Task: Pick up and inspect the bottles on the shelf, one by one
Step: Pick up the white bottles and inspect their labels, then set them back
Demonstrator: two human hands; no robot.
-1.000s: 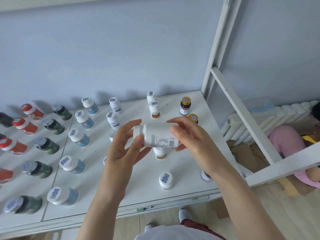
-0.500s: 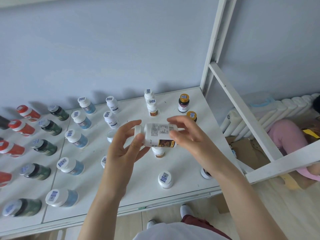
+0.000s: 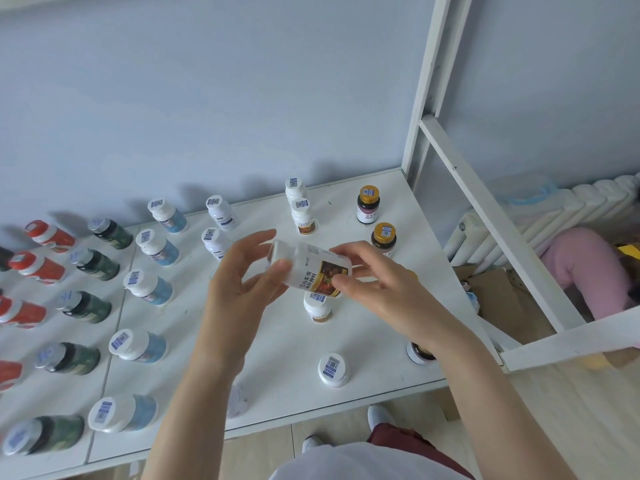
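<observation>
White shelf [image 3: 363,341], blue wall [image 3: 207,98]: left hand [image 3: 239,296] and right hand [image 3: 377,289] pinch the white bottle [image 3: 304,259] sideways, cap [image 3: 277,249] toward nine o'clock, rolled since before so its picture label [image 3: 325,279] faces up.

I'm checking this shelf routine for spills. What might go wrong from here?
The white bottle, pinched sideways between the left hand and right hand, may slip and topple the small bottle standing below it. The right forearm hides part of a dark bottle near the edge of the shelf; lowering the arm might knock it off.
</observation>
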